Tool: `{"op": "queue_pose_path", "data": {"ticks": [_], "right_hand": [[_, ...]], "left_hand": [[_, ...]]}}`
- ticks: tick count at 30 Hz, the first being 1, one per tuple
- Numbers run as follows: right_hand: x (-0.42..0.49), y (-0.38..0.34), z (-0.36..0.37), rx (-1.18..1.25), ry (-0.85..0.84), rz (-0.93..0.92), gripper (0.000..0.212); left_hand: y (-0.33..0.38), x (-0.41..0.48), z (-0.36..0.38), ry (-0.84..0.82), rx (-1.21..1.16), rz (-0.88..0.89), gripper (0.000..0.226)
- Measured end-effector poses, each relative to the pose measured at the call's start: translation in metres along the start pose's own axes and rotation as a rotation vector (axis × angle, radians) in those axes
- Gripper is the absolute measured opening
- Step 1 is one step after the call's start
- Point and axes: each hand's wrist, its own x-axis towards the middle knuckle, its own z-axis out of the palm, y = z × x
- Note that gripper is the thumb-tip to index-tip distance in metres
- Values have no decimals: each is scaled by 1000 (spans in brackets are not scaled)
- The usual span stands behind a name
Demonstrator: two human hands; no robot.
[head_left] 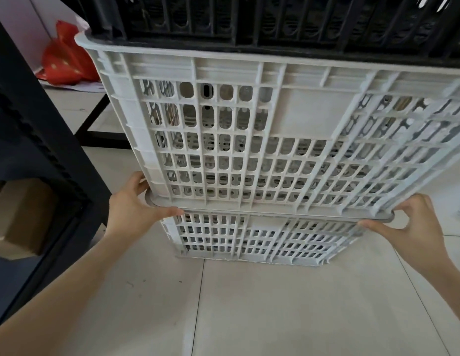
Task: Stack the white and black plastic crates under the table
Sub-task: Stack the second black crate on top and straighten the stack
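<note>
A stack of slotted plastic crates fills the view. A low white crate (252,240) stands on the tiled floor. On it rests a taller white crate (300,114), and a black crate (275,21) sits on top, cut off by the upper edge. My left hand (136,204) grips the left corner of the bottom crate's rim, thumb on the front. My right hand (406,222) pinches the right corner of the same rim, where the two white crates meet.
A black table leg and frame (41,140) slant down the left side, with a brown cardboard box (21,217) beneath. A red bag (67,57) lies on paper at the back left. Pale floor tiles (249,312) spread in front of the stack.
</note>
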Motion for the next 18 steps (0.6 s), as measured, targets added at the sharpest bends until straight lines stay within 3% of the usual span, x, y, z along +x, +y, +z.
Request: {"op": "queue_pose_path", "data": {"ticks": [4, 8, 13, 18], "right_hand": [[-5, -6, 0, 40, 16, 13, 74], [-10, -12, 1, 33, 45, -12, 68], [-14, -13, 3, 36, 95, -42, 63], [-17, -14, -1, -14, 66, -18, 53]], "left_hand": [[-3, 0, 1, -51, -55, -7, 84], [-2, -3, 3, -87, -84, -18, 92], [8, -7, 1, -71, -36, -48, 83], [14, -10, 6, -73, 69, -96, 96]]}}
